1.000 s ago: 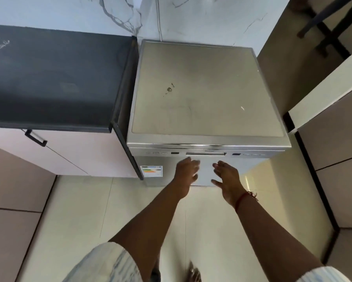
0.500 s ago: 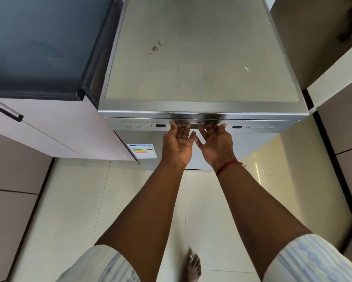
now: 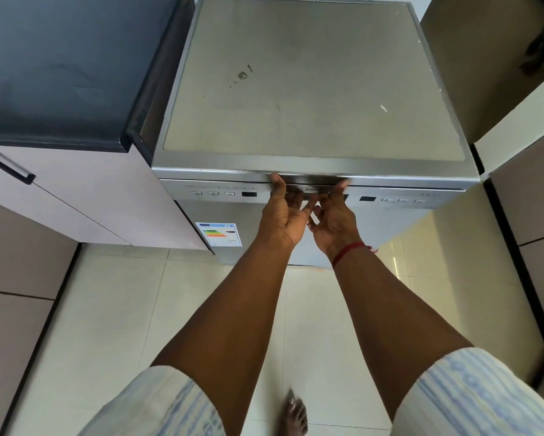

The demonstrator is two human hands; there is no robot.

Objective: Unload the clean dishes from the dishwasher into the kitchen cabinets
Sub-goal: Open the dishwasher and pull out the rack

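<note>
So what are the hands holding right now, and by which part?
The left hand and right hand grip the dishwasher door by its recessed handle at the top centre, palms up, fingers hooked inside.

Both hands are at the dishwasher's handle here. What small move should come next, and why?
Probably pull the door handle outward and down. The left hand and right hand both hook fingers into it, and the dishwasher looks barely open, so nothing inside is reachable.
</note>
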